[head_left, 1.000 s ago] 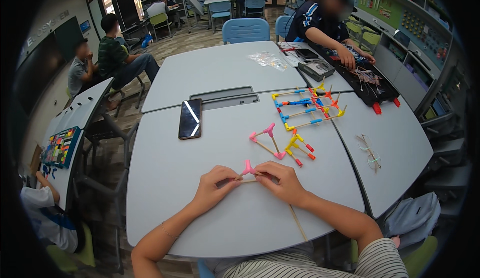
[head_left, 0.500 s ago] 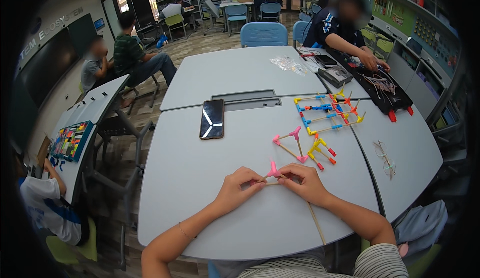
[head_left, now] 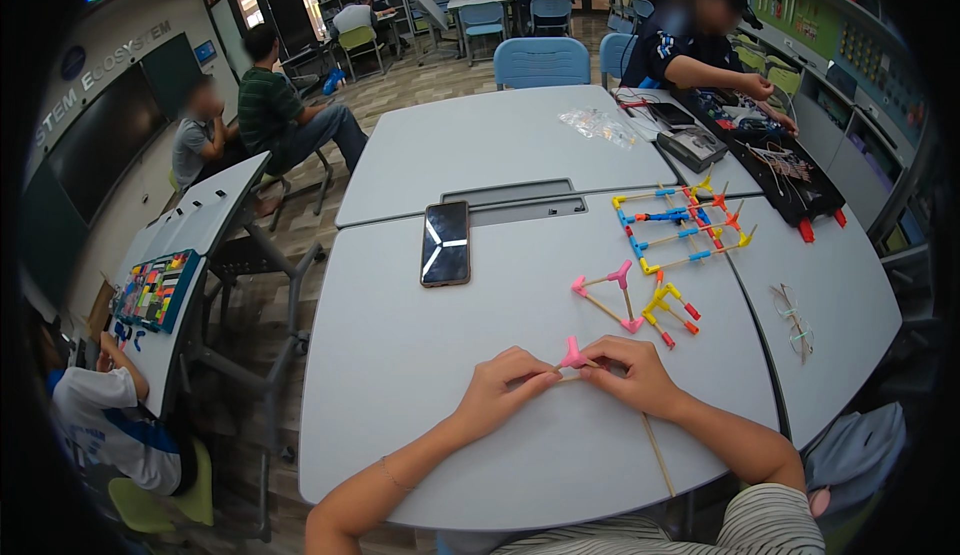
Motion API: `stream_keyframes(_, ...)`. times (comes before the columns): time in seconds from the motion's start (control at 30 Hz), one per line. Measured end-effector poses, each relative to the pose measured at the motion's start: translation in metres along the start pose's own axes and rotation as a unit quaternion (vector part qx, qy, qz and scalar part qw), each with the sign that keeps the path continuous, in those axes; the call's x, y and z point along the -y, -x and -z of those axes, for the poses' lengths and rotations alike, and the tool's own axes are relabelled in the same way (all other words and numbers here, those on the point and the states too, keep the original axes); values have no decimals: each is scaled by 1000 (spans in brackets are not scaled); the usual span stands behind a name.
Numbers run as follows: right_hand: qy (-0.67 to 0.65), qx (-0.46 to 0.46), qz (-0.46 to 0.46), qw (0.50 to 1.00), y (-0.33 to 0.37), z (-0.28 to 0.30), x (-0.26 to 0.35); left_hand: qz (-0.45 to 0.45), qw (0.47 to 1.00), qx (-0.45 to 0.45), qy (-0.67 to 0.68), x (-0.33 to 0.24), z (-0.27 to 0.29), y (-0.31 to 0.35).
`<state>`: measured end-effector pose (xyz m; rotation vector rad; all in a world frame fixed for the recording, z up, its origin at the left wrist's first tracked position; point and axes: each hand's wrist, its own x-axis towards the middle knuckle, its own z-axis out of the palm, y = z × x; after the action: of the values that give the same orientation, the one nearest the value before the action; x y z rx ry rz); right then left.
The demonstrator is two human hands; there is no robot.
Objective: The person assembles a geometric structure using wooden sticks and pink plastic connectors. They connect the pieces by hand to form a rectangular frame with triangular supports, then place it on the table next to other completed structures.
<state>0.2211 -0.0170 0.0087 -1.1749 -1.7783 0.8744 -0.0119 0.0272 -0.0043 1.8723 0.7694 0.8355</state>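
Low over the near part of the table, a pink three-armed connector (head_left: pixel 572 354) stands up between my two hands. My left hand (head_left: pixel 505 387) pinches a wooden stick that runs into the connector's left side. Fingers of my right hand (head_left: pixel 634 373) are closed at the connector's other side, on a stick mostly hidden by them. A short piece of stick shows between the fingertips below the connector. From under my right wrist a longer wooden stick (head_left: pixel 658 455) slants toward the near table edge. Beyond my hands lies a triangle of sticks with pink connectors (head_left: pixel 608 298).
Right of the triangle are a small yellow-and-red stick model (head_left: pixel 668 313) and a larger multicoloured frame (head_left: pixel 680 223). A phone (head_left: pixel 445 245) lies left of centre. Glasses (head_left: pixel 791 323) rest on the right table section. A co-worker handles wires over a black case (head_left: pixel 790 170).
The whole view has shifted, so the table sits further right and lower. My hands keep their grip around the pink connector. The co-worker at the far right has lifted one hand.
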Motion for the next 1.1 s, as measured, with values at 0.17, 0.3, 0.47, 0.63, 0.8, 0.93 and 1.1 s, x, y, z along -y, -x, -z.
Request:
stream_keyframes(0.17,10,20,20,1000,0,3,-3,-8,1000,3,-19,-2,-1,1)
stream_keyframes(0.3,30,46,23,998,2,9,-2,-14,999,10,-31,-4,-1,0)
stream_keyframes(0.47,36,54,40,997,2,12,-1,-26,998,16,-53,-5,-1,-1)
stream_keyframes(0.63,48,58,69,995,1,11,-6,9,999,10,-39,-7,-2,1)
stream_keyframes(0.8,62,64,71,993,0,12,-5,2,1000,0,-20,-6,-3,1)
stream_keyframes(0.93,62,49,77,994,2,13,-6,-2,999,-31,-23,-7,-6,-2)
stream_keyframes(1.1,34,21,85,996,-1,11,-2,13,998,-69,10,3,-7,1)
